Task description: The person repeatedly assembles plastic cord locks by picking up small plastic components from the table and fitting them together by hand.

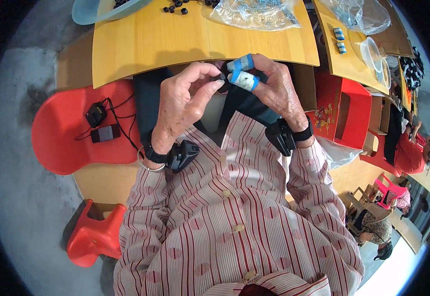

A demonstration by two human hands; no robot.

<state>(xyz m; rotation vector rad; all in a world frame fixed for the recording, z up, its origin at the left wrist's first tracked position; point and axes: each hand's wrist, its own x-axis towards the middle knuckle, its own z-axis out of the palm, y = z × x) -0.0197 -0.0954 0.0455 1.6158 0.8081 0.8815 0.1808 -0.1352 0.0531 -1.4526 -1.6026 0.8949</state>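
Just off the near edge of the yellow table [151, 54], my two hands meet around a small black part [223, 76]. It resembles the black pieces [177, 6] lying on the tabletop, though fingers cover most of it. My left hand [185, 98] is closed, thumb and forefinger pinching at the part's left side. On the other side, my right hand [274, 86] is closed on it too, with white and blue tape wrapped round its thumb and forefinger. Whether each hand grips the same piece is hard to make out. Both wrists wear black straps with small devices.
A clear plastic bag [259, 15] and a translucent tub [87, 12] sit on the table. On my left, a red chair [62, 133] carries black cabled devices [105, 133]. At right are a red box [346, 111], another table [351, 59] and seated people.
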